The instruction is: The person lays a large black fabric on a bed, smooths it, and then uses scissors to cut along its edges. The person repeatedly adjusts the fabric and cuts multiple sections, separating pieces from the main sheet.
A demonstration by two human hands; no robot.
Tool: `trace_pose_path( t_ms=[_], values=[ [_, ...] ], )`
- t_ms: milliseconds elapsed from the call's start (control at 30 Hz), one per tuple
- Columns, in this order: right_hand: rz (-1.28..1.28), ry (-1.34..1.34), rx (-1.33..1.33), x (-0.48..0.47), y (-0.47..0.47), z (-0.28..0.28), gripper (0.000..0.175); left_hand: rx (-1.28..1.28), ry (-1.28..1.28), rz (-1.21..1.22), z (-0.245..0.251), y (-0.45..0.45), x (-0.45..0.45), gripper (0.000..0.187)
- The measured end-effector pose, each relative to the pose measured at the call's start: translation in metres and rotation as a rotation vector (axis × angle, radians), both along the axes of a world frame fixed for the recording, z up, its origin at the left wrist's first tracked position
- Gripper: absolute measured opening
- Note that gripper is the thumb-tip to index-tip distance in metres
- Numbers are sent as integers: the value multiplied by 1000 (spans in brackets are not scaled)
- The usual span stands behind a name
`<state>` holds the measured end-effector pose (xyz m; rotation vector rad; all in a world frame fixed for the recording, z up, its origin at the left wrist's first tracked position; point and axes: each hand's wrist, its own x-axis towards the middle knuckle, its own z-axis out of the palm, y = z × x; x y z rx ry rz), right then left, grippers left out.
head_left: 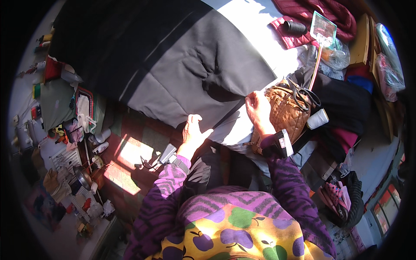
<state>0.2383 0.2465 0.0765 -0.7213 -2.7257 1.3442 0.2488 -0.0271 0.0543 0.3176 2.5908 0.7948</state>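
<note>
A large black cloth [182, 81] spreads in front of me, partly sunlit and rumpled near its middle. My right hand [258, 109] pinches its near edge at the right, between thumb and fingertips. Further left, my left hand [195, 133] is beside the near edge, thumb spread away from the fingers, with nothing visible between them. White fabric [232, 125] lies under the black cloth and shows along its right side. Just right of my right hand sits a brown quilted leather bag [286, 113], with black-handled scissors [302, 97] on top.
A white thread spool [318, 119] lies against the bag. Beyond it are a fly swatter [323, 29], a black thread cone [295, 28] and a maroon quilted garment [331, 16]. At left, a cluttered surface holds a metal pan [82, 177]. Tiled floor [126, 162] shows between.
</note>
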Motion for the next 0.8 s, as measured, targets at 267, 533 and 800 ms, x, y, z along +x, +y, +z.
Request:
trace_pose_path(
  t_ms=[267,533,800],
  values=[
    [50,-4,-11,-7,-5,19,8,0,-23,86,-27,36,10,46],
    [59,49,39,-3,0,1,9,-37,-125,-88,22,17,-12,29],
    [23,62,4,-19,36,4,14,143,44,-86,135,52,-66,24]
  ],
)
